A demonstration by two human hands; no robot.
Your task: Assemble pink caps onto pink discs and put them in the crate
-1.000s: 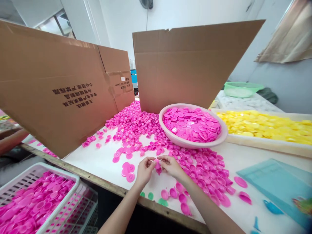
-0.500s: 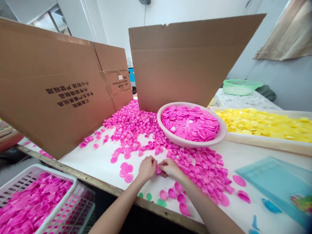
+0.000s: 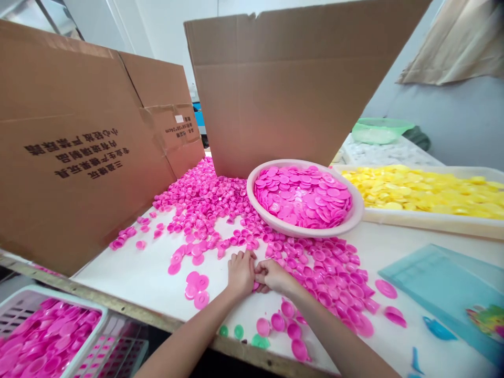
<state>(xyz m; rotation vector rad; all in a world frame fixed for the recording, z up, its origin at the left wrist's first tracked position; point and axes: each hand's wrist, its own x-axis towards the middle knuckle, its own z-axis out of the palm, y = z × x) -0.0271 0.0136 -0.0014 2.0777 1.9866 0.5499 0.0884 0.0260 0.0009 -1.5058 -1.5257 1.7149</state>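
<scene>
From where I stood, the right hand (image 3: 272, 276) pinched a pink piece (image 3: 255, 286) over the white table (image 3: 153, 281), just beside the left hand (image 3: 241, 273), whose grip I couldn't tell; upside-down print on the brown carton (image 3: 66, 199) read 内有玻璃制品

Right of the right hand (image 3: 272, 276), cups (image 3: 323, 283) on the table (image 3: 137, 281); beyond that hand, discs (image 3: 303, 198) in a basin (image 3: 275, 224); well left of the left hand (image 3: 241, 273), a carton (image 3: 79, 202) and, lower, a basket (image 3: 92, 336).

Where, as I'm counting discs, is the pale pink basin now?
In the head view, the pale pink basin sits right of centre, before the unprinted cardboard panel and left of the yellow-filled tray.
</scene>
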